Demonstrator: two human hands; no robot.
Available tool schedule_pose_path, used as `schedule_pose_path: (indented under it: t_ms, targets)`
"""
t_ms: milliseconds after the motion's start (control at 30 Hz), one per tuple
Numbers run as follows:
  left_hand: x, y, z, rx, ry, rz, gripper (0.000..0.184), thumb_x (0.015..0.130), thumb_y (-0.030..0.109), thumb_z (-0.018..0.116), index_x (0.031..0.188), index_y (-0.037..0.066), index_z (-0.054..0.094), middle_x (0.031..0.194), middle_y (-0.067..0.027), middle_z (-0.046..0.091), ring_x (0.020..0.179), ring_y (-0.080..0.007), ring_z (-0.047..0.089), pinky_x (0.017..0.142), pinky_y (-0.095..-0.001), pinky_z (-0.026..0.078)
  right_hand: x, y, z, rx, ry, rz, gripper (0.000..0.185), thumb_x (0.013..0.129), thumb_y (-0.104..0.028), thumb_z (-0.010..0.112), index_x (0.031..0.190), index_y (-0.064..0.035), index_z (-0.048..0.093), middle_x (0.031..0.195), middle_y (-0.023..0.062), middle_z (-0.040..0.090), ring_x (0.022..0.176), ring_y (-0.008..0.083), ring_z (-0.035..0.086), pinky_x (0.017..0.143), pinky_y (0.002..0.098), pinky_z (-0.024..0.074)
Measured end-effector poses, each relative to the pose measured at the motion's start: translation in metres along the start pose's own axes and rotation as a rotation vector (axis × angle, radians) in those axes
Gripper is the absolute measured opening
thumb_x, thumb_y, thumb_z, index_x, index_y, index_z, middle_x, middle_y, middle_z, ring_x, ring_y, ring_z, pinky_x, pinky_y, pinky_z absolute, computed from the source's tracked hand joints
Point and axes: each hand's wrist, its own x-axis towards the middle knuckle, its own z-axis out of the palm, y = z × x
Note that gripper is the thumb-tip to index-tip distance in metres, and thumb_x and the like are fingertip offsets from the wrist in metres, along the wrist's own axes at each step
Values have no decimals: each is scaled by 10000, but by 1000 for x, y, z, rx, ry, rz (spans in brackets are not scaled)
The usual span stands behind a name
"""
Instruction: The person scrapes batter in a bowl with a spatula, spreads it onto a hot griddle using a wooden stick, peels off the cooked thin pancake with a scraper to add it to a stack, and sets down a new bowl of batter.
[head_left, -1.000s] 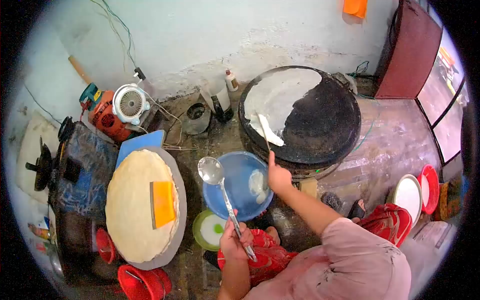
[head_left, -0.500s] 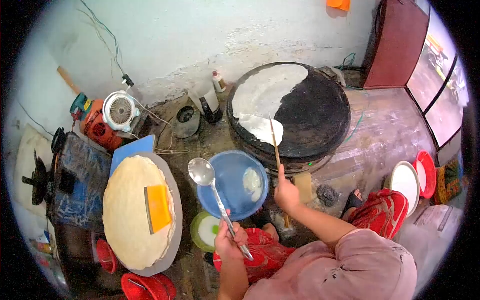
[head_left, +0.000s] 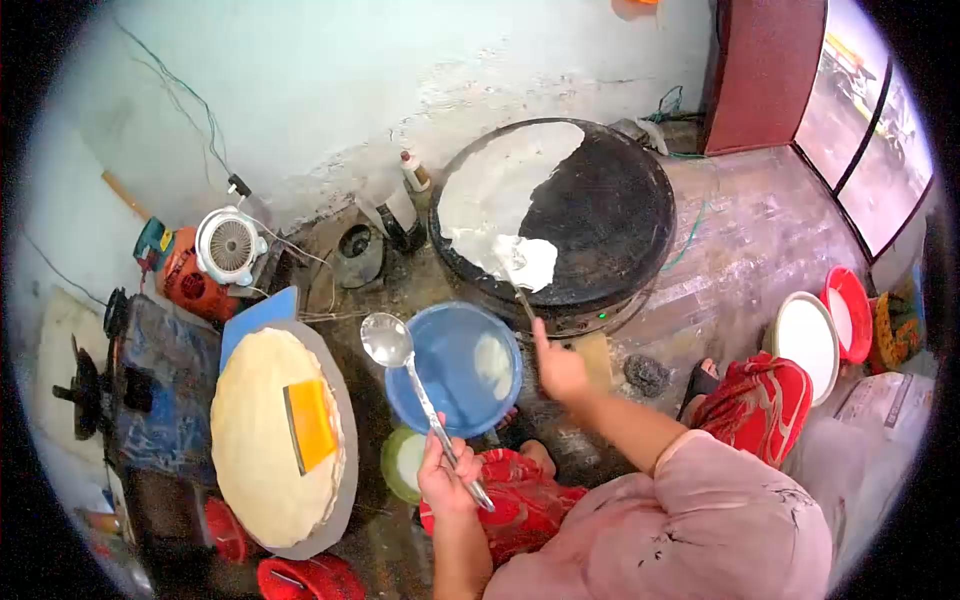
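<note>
My left hand (head_left: 449,480) is wrapped round the handle of a metal ladle (head_left: 387,340), whose bowl hangs near the left rim of a blue basin (head_left: 455,370). In my right hand (head_left: 562,370) is a thin spatula (head_left: 526,303); its far end meets a lump of white batter (head_left: 527,262) at the front of a round black griddle (head_left: 610,230). A white batter layer (head_left: 505,180) covers the griddle's left part. Some pale batter lies in the basin.
A stack of round flatbreads (head_left: 270,430) with an orange scraper (head_left: 312,423) on it stands at left. Beyond are a blower (head_left: 228,245) and a bottle (head_left: 414,172). A green bowl (head_left: 398,465) sits below the basin; a white bucket (head_left: 805,345) and red bucket (head_left: 848,315) stand at right.
The spatula has shifted at the griddle's front edge, and the batter there has gathered into a wider, folded lump. My left hand still holds the ladle. The whole view has shifted.
</note>
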Motion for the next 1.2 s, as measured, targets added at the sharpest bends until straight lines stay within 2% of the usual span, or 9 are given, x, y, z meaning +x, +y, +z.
schedule_pose_path:
  t_ms: [167,300,567,767,833,900,967,1033,1200]
  targets:
    - [8,-1,-13,-4,-55,-45,307,938,230,339,1197,120,462,674,-66,508,448,-135,400,379,-256,312,-19,40,-21,-113,126,127,713,802,-17,393,1400,-82,10,842,218,572,727,343,591,619,429,482]
    - [6,-6,0,-1,-25,-27,299,935,234,351,1187,128,472,669,-60,496,442,-132,383,375,-253,309,-16,30,-19,-91,-82,19,706,810,-9,398,1410,-161,58,918,219,598,786,348,605,665,457,471]
    - [9,-16,9,-11,-6,-40,314,941,215,348,1185,67,477,645,-57,470,461,-126,424,356,-242,330,-26,79,-42,-136,60,68,714,826,-127,462,1384,-37,27,959,248,565,768,356,600,666,461,484]
    - [11,-22,17,-31,26,-57,312,940,230,363,1178,68,485,659,-69,493,445,-124,417,350,-233,310,-10,138,-65,-98,129,153,631,834,-113,433,1395,-156,148,818,171,619,669,324,609,583,438,475]
    - [15,-22,15,20,18,-42,310,938,228,371,1181,71,484,657,-73,498,444,-122,412,349,-237,304,-4,139,-71,-8,244,244,540,841,-145,457,1355,-170,295,701,146,616,616,295,606,534,417,468]
    - [17,-23,17,-17,42,-35,309,938,223,370,1186,76,482,656,-75,501,443,-122,409,351,-237,305,0,135,-67,899,165,362,440,838,-181,481,1270,-258,456,688,160,598,603,347,577,562,445,459]
    - [19,-26,20,5,37,-29,312,939,222,365,1191,77,479,659,-77,502,446,-125,412,359,-236,313,-14,136,-22,193,304,100,458,773,-200,558,1205,-347,513,774,113,620,604,296,593,556,393,477]
    - [21,-27,18,-27,26,-53,313,937,230,370,1188,79,480,661,-77,503,449,-121,416,360,-231,316,-37,149,-37,-16,233,-160,518,746,-165,546,1236,-324,485,772,105,619,587,298,587,538,394,477]
    - [26,-30,19,-55,70,-90,303,936,238,369,1139,65,512,657,-72,493,450,-120,419,356,-227,322,-7,205,-102,-112,327,137,529,785,-142,499,1285,-290,406,744,111,593,633,300,587,542,414,460]
